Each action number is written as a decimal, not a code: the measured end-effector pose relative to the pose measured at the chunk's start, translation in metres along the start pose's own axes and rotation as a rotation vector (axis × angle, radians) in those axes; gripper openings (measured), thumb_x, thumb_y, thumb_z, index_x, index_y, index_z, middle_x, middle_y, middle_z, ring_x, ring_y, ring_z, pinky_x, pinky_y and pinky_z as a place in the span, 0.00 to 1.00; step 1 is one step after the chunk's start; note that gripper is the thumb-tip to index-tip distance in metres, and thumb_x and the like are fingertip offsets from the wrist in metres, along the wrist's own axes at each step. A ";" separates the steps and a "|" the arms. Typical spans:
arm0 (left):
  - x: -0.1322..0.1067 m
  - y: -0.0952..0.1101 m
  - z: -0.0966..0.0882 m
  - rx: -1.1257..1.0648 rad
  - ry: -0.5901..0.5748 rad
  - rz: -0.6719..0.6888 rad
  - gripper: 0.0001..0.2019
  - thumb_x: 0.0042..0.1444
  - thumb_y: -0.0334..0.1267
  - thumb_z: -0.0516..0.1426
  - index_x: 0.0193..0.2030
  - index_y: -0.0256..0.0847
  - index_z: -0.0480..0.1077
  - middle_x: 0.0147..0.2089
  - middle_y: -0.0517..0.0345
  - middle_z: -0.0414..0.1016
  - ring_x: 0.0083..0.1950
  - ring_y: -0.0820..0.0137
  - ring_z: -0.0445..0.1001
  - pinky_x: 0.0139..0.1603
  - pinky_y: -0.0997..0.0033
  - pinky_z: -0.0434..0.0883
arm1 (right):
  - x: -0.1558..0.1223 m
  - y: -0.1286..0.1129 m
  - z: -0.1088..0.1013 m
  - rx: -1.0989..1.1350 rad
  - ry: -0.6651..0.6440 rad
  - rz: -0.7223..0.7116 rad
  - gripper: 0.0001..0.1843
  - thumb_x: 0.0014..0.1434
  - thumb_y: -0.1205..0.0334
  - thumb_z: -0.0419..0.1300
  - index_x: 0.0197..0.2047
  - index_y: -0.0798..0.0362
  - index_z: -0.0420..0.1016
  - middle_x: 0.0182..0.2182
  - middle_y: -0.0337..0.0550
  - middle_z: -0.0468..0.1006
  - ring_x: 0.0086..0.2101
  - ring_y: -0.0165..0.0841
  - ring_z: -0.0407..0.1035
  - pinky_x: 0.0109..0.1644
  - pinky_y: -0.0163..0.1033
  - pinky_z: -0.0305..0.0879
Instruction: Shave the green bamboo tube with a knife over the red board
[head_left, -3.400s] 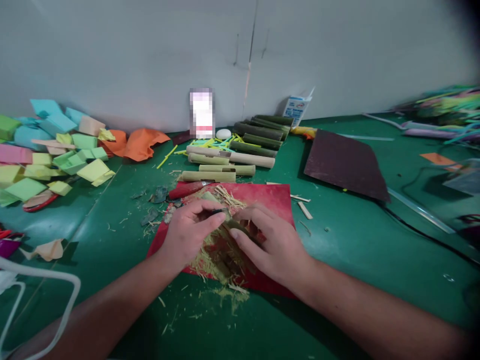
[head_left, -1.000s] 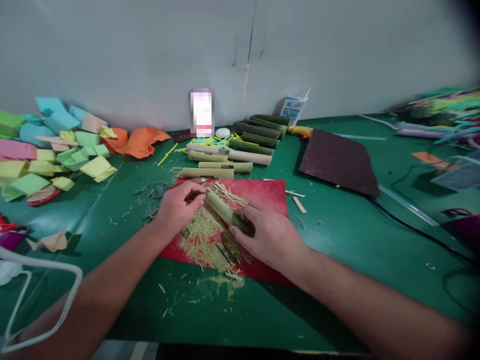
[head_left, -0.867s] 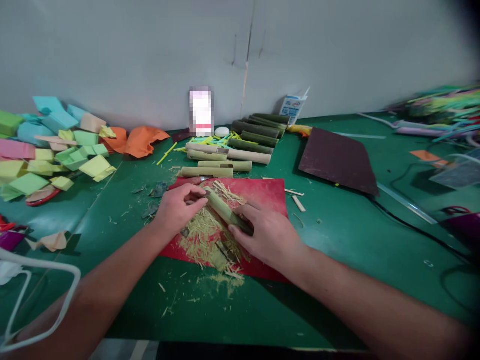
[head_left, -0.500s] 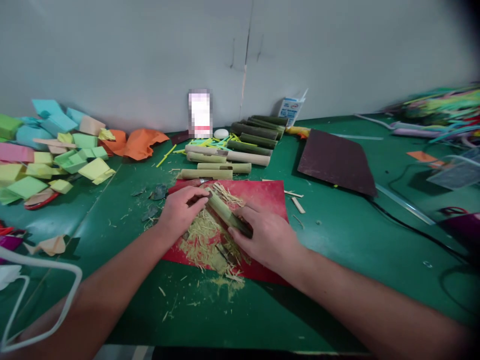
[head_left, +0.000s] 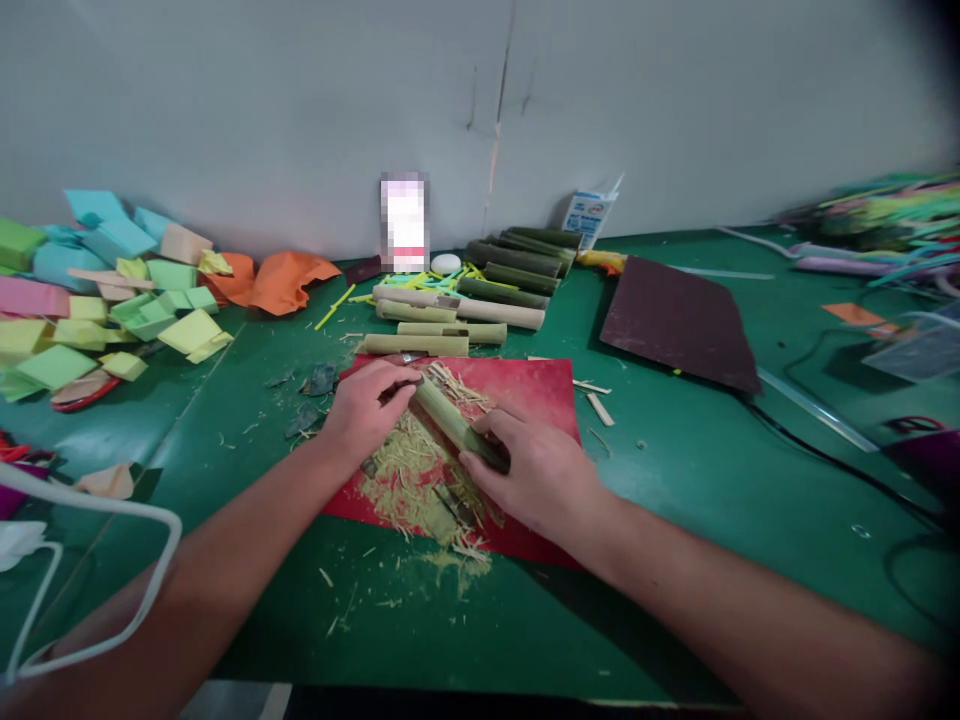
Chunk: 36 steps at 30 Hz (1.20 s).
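A bamboo tube (head_left: 448, 412), pale where its skin is scraped and dark green at its near end, slants over a red sheet (head_left: 525, 385). My right hand (head_left: 536, 470) wraps round the near end with thumb and fingers. At the far end, my left hand (head_left: 369, 405) is closed with its fingertips pinched against the tube. Something small and dark shows by those fingertips, too small to name. Beneath and beside the tube lie heaps of bamboo shavings (head_left: 405, 475). A tool with a dark red handle and metal ferrule (head_left: 409, 358) is partly hidden behind my left hand.
Scraped and green bamboo tubes (head_left: 416, 345) lie in rows behind the sheet. Folded paper boxes (head_left: 124, 310) crowd the left, near orange paper (head_left: 289, 282). A dark brown board (head_left: 682, 325) rests at right. A white wire frame (head_left: 142, 510) crosses my left forearm. A phone (head_left: 405, 225) leans on the wall.
The whole view has shifted slightly. Both hands keep their places on the bamboo tube, with hardly any visible movement.
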<state>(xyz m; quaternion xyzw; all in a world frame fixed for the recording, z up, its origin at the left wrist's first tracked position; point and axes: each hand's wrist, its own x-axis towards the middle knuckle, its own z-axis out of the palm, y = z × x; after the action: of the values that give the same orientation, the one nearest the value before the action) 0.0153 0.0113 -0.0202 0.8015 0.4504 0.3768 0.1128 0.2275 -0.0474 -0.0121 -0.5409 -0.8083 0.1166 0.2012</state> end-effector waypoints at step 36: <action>-0.008 0.016 0.009 0.016 -0.050 0.174 0.05 0.57 0.32 0.55 0.33 0.36 0.72 0.35 0.53 0.75 0.36 0.71 0.73 0.40 0.70 0.71 | 0.000 0.002 0.000 0.086 -0.034 0.018 0.08 0.57 0.58 0.55 0.32 0.53 0.70 0.31 0.42 0.72 0.29 0.31 0.66 0.31 0.37 0.57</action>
<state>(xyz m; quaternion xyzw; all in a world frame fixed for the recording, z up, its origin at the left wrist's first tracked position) 0.0297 -0.0029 -0.0218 0.8477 0.3790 0.3614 0.0847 0.2289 -0.0468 -0.0129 -0.5370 -0.8009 0.1620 0.2095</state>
